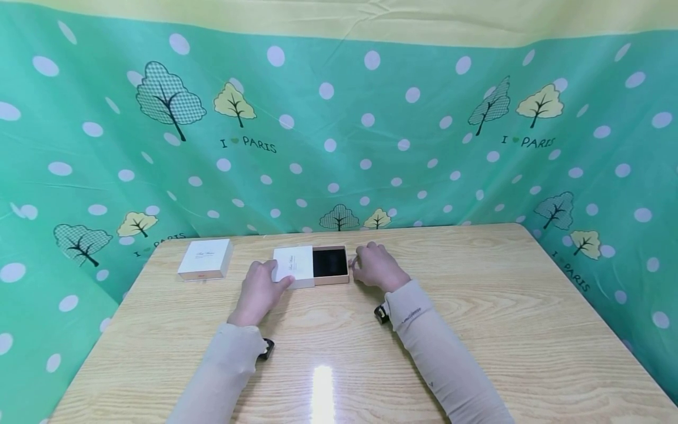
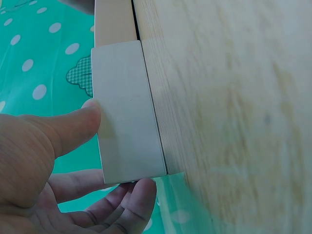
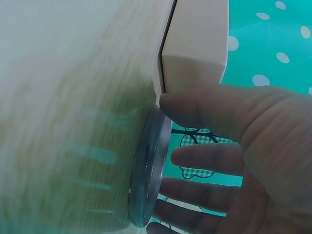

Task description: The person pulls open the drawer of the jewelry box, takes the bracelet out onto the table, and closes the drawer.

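Observation:
A flat white box sleeve (image 1: 294, 263) with small print lies at mid-table. My left hand (image 1: 258, 290) holds its left end, the thumb (image 2: 80, 124) along one edge and fingers on the end face, in the left wrist view. A tan-edged drawer (image 1: 331, 283) with a dark interior sticks out of the sleeve to the right. My right hand (image 1: 378, 268) is at the drawer's outer end. A dark, rounded, glossy piece (image 3: 150, 165) lies beside its thumb and fingers in the right wrist view; its kind is unclear. Whether the fingers grip it cannot be told.
Another white box (image 1: 206, 257), closed, with similar print, stands at the table's back left. The wooden table (image 1: 508, 330) ends at the back against a green dotted curtain (image 1: 328, 171). A bright light reflection (image 1: 322, 394) shows near the front.

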Demonstrator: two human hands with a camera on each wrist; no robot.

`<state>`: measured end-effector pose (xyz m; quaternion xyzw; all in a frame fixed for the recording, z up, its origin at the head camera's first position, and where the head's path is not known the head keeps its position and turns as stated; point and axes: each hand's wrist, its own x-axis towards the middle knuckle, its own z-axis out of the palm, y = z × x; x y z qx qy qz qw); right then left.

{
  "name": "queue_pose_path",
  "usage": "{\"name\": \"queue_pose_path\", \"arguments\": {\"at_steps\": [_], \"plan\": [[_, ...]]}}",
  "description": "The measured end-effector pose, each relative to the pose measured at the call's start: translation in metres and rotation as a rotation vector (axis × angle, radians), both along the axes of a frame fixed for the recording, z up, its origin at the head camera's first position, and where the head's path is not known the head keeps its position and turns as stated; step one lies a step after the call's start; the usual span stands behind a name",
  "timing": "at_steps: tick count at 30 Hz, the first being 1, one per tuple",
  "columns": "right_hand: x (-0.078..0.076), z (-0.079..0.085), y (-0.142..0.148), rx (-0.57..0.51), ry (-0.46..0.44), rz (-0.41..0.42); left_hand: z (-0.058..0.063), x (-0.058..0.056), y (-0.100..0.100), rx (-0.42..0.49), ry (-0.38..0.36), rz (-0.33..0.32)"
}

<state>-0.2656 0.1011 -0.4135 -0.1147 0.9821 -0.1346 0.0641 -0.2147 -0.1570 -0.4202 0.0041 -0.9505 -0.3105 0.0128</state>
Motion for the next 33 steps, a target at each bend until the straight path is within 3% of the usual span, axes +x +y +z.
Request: {"name": "queue_pose_path", "arguments": {"at_steps": [13,33], "plan": [[-0.0021,-0.0004,-0.0057,-0.026,0.067,0.060,-0.0011,-0.0006,-0.0006,0.005,0.007,-0.003],[-0.0003,0.0023,-0.0076,-0.032,0.097,0.112,-0.0007,-0.0007,-0.0001,-0.002,0.002,-0.002]]}}
